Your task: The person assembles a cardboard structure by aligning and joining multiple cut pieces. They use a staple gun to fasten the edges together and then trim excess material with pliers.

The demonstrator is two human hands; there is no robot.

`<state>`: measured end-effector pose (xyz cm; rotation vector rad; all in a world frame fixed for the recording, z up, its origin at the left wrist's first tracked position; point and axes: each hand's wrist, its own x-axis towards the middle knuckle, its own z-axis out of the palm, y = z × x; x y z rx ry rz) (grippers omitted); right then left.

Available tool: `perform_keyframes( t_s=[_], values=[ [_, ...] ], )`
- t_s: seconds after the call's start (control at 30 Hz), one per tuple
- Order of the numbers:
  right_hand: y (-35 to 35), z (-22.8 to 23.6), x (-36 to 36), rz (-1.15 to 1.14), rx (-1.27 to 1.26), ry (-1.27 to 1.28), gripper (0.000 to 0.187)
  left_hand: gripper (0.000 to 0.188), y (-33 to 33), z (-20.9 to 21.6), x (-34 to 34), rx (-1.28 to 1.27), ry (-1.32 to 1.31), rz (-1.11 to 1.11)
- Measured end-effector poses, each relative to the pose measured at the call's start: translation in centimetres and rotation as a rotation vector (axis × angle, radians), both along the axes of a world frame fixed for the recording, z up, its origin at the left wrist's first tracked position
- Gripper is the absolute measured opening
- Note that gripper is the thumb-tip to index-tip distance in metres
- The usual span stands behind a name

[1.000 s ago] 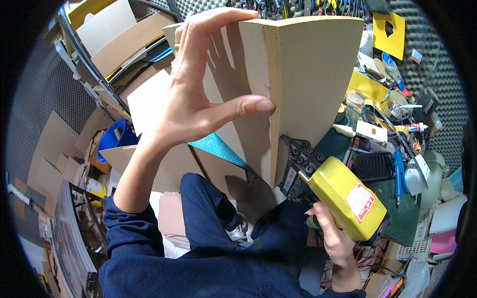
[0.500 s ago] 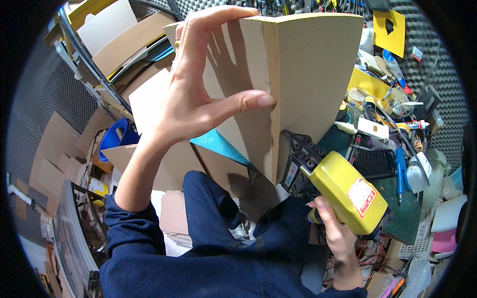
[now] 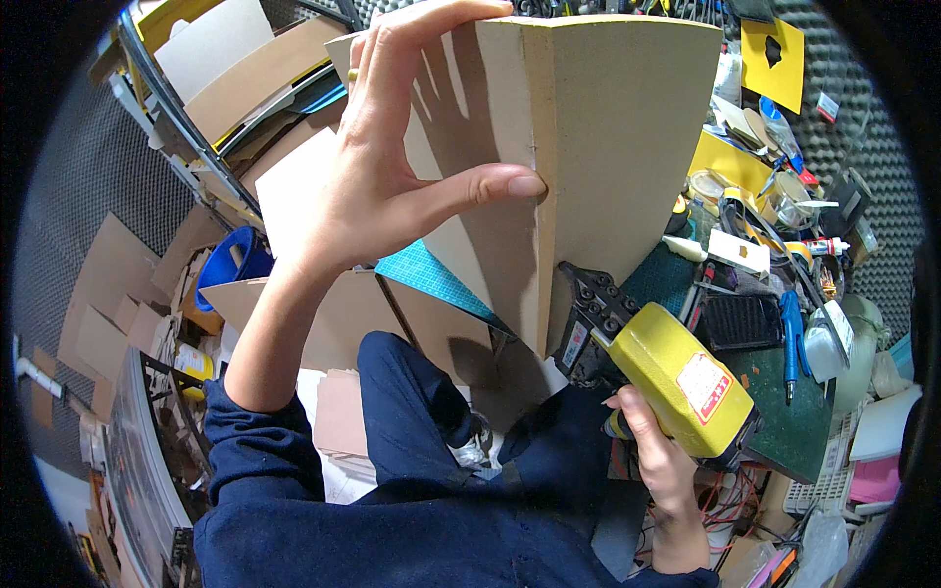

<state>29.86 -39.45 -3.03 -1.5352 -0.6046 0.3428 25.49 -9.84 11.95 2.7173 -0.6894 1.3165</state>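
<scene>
Two pale boards meet at an angle and stand upright in front of me, joined along a vertical strip: a left board (image 3: 502, 108) and a right board (image 3: 627, 127). My left hand (image 3: 387, 186) spans the left board. Its fingers hook over the top edge and its thumb presses against the joint strip, while a shadow of the hand falls on the board. My right hand (image 3: 652, 446) grips the handle of a yellow nail gun (image 3: 676, 372). The gun's black nose (image 3: 588, 314) is up against the right board's lower part, close to the joint; exact contact is hard to tell.
A teal cutting mat (image 3: 426, 274) lies beneath the boards. On the right, a cluttered bench carries a blue-handled tool (image 3: 790, 338), a black tray (image 3: 740, 321) and jars. Sheets of board (image 3: 235, 78) fill a rack at left, above a blue bucket (image 3: 235, 265).
Hardly anything differs. The nail gun's rear end and my right hand have shifted very slightly left, and the view has tilted a little. Both grips are the same.
</scene>
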Motion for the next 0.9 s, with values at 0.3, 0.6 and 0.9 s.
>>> perform_keyframes(
  t_s=[0.3, 0.6, 0.9],
  values=[
    [0.1, -0.4, -0.2, -0.027, 0.017, 0.024, 0.029, 0.104, 0.1, 0.3, 0.3, 0.03, -0.034, -0.033],
    [0.1, -1.0, -0.2, -0.028, 0.05, 0.0, 0.029, 0.103, 0.1, 0.2, 0.3, 0.029, -0.049, -0.039],
    [0.1, -1.4, -0.3, -0.044, 0.025, 0.012, 0.029, 0.103, -0.3, 0.1, 0.1, -0.056, 0.018, -0.002]
  ],
)
